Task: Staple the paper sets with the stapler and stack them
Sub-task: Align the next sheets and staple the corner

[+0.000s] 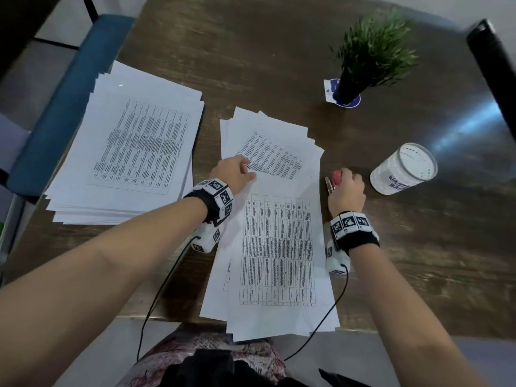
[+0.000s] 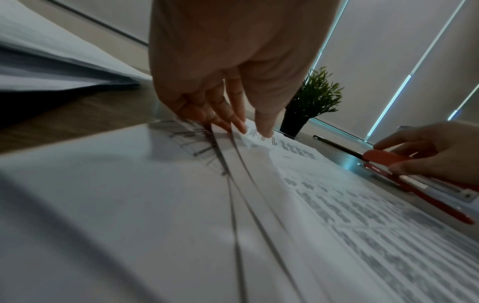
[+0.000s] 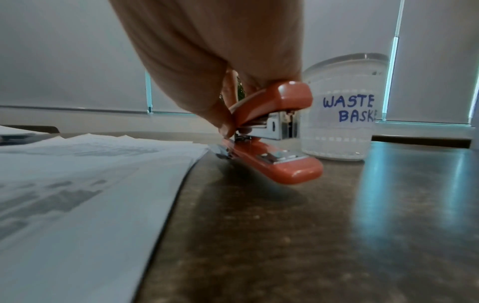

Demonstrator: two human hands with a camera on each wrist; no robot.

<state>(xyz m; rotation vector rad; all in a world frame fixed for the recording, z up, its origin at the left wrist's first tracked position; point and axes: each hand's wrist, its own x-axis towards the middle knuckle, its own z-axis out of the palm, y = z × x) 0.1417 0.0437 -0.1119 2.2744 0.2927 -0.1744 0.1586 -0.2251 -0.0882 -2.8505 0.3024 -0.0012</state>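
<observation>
The right grip [image 3: 223,67] is clamped on the red stapler [image 3: 272,131]; the left grip [image 2: 220,67], fingers straight, presses the papers [image 1: 273,241]. Behind stands a cup [image 3: 342,114] marked "WASTE BASKE".

Left hand [image 1: 234,171] resting on fanned papers [image 1: 275,238] at table [image 1: 251,51] centre, right hand [image 1: 347,188] at 3 o'clock gripping red stapler [image 1: 337,176], tall paper stack [image 1: 134,152] at 9 o'clock, potted plant [image 1: 368,54] and white cup [image 1: 403,169] toward 2 o'clock
</observation>
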